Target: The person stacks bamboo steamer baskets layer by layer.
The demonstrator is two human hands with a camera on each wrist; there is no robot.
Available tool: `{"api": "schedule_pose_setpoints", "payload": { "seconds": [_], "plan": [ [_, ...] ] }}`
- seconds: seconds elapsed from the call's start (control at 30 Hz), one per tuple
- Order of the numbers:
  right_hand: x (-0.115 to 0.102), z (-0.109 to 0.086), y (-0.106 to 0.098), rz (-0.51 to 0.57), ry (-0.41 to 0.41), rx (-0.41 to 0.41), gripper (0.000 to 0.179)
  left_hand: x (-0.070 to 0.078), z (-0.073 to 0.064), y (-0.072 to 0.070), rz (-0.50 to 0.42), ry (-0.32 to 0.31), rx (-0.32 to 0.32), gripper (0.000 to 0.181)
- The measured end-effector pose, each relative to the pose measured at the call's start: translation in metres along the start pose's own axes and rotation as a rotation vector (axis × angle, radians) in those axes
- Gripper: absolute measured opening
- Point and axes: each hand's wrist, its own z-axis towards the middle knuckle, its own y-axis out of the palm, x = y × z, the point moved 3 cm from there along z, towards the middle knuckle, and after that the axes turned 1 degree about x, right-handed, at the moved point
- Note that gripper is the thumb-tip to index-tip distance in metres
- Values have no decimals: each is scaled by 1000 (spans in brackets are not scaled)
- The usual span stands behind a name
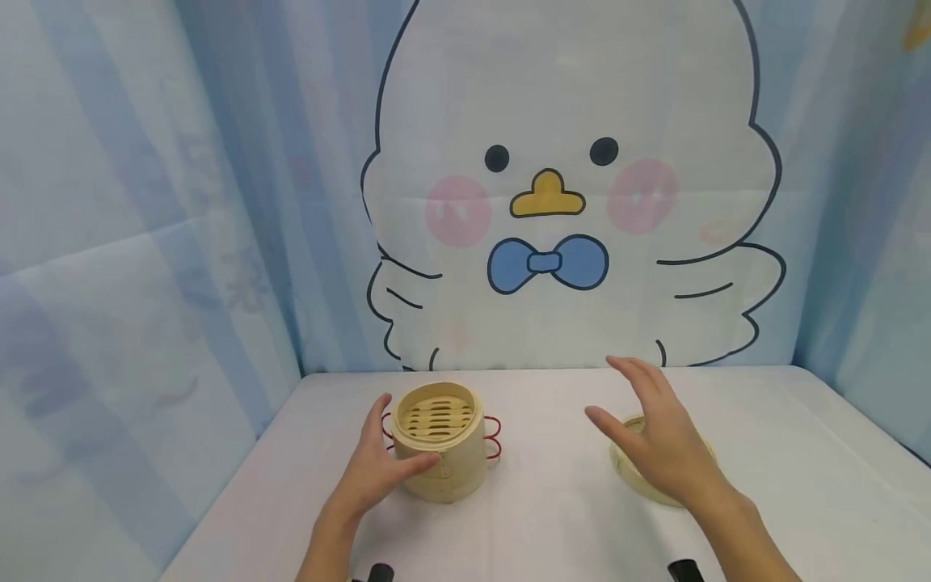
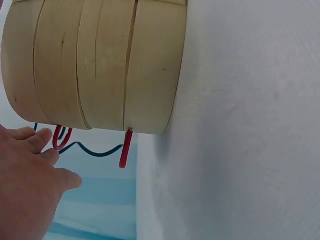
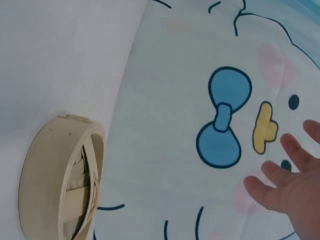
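A stack of round bamboo steamer baskets (image 1: 445,469) with red loop handles stands upright on the left half of the table, its slatted inside facing up. Around its left side is my left hand (image 1: 378,473), thumb in front and fingers behind, spread apart. In the left wrist view, those fingers are close to a red handle (image 2: 125,150); whether they touch it I cannot tell. My right hand (image 1: 665,436), fingers extended and holding nothing, hovers above a bamboo steamer lid (image 3: 42,175). Woven strips show inside the lid's rim; the hand partly hides it in the head view.
The white-covered table (image 1: 541,517) ends at a back curtain (image 1: 545,323) printed with a cartoon chick. Blue-and-white curtains (image 1: 131,283) hang at both sides. A small black object (image 1: 684,570) shows by the right forearm at the lower edge.
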Motion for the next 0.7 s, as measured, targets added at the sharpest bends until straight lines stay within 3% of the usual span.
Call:
{"api": "schedule_pose_setpoints", "payload": {
  "seconds": [0.37,0.7],
  "plan": [
    [39,-11,-27,-1,108,42,71,0,1,7,-14,21,-10,122],
    [73,-15,-26,-81,187,48,71,1,-2,6,24,30,-15,116]
  ]
}}
